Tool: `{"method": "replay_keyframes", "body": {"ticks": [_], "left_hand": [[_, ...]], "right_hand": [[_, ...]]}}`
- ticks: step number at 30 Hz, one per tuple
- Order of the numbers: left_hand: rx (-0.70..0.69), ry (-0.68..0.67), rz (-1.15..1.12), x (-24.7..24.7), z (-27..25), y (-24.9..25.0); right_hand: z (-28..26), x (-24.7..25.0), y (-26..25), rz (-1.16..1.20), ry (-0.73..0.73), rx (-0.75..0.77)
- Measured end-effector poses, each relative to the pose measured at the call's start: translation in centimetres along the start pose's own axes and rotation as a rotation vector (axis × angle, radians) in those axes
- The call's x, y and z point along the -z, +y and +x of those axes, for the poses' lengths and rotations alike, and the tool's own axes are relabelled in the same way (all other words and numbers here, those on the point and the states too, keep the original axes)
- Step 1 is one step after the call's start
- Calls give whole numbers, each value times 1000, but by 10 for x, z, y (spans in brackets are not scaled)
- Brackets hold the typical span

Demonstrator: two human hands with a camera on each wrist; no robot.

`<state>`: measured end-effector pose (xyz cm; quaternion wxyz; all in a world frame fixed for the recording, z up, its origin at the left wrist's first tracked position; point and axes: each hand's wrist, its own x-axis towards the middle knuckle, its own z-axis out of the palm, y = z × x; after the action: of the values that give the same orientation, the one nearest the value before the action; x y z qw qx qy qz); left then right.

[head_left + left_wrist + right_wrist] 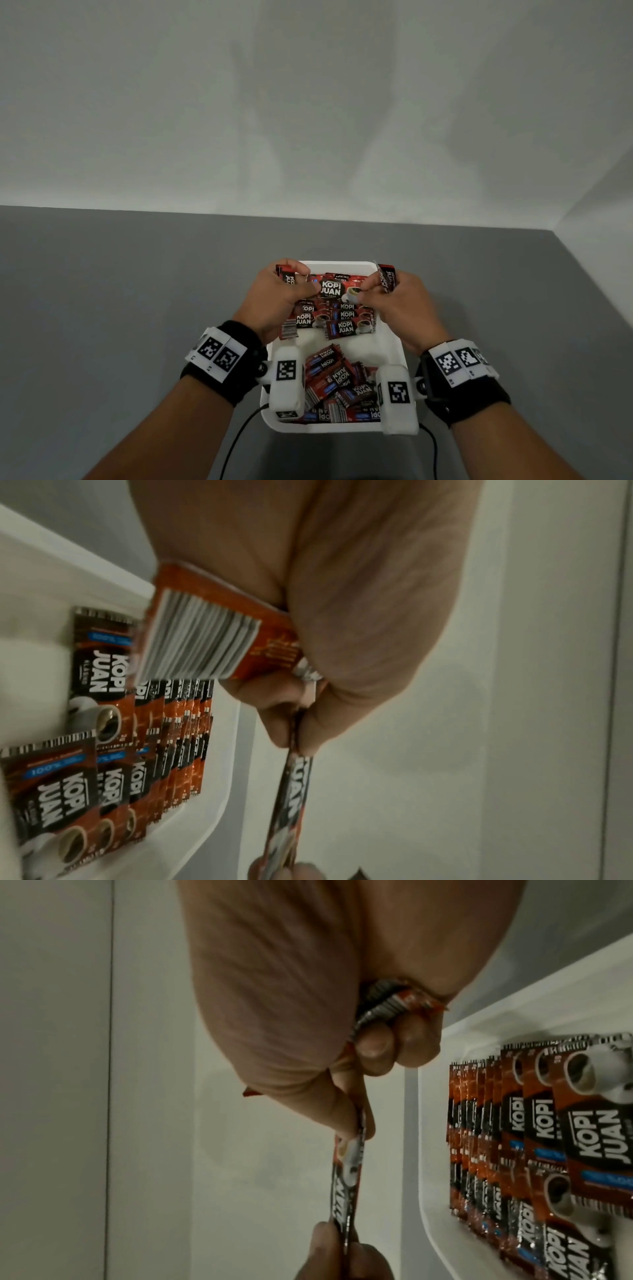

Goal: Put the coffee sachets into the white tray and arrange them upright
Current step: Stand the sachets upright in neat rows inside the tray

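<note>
Over white tray (394, 346) on grey worktop (137, 308), left hand (274, 301) and right hand (397, 308) each pinching 1 end of coffee sachet (337, 291), both clutching spare sachets, upright rows (339, 318) at far end, loose pile (339, 387) at near end

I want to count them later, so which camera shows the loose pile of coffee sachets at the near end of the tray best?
The head view: the loose pile lies in plain sight in the white tray. Both wrist views show only the upright rows, not the pile.
</note>
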<state>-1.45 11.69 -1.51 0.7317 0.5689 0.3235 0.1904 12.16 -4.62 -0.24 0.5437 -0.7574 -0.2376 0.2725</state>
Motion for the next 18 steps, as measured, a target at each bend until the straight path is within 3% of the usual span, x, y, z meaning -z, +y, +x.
{"method": "replay_keyframes", "body": {"ticks": [4, 7, 10, 14, 18], "left_hand": [[-31, 44, 99, -5, -1, 5], [-35, -32, 152, -13, -4, 7], [-16, -120, 145, -24, -9, 9], [168, -155, -160, -21, -11, 10], [140, -201, -163, -17, -14, 10]], "right_hand": [[0, -1, -3, -362, 34, 167], [0, -8, -8, -648, -62, 324], [0, -21, -4, -892, -111, 349], [2, -24, -2, -745, -112, 280], [4, -20, -9, -371, -46, 163]]}}
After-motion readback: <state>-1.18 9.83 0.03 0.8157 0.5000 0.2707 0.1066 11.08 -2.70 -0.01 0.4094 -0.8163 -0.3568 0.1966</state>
